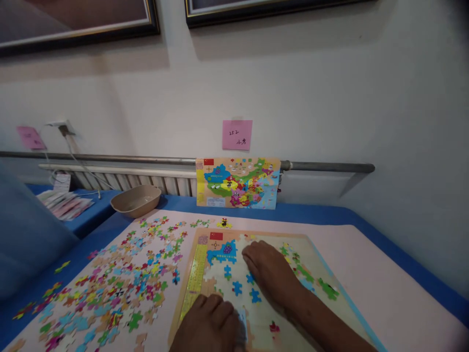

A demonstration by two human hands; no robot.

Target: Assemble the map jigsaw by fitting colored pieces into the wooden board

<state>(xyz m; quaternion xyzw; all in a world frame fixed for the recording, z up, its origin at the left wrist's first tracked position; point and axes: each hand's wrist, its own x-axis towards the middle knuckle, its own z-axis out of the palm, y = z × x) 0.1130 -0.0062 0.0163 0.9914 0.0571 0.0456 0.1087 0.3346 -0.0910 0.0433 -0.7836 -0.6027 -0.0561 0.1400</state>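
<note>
My right hand point(269, 269) is over the upper middle of a jigsaw board point(293, 322), its fingers bent down and together. The fingertips and anything in them are hidden. Just left of it lies a joined blue section point(224, 252), with several loose blue pieces point(237, 288) below. My left hand point(208, 322) rests at the board's lower left with curled fingers; its fingertips are out of sight. A light blue label section point(242, 323) shows beside it. A yellow strip point(195, 278) runs along the board's left side. Green pieces point(328, 288) lie at the right.
Many loose jigsaw pieces point(135, 320) spread across the pink sheet point(370, 259) on the left. A beige bowl point(136, 201) stands at the back left. A printed map picture point(238, 183) leans against the wall rail point(330, 167). A yellow piece cluster point(224, 223) lies above the board.
</note>
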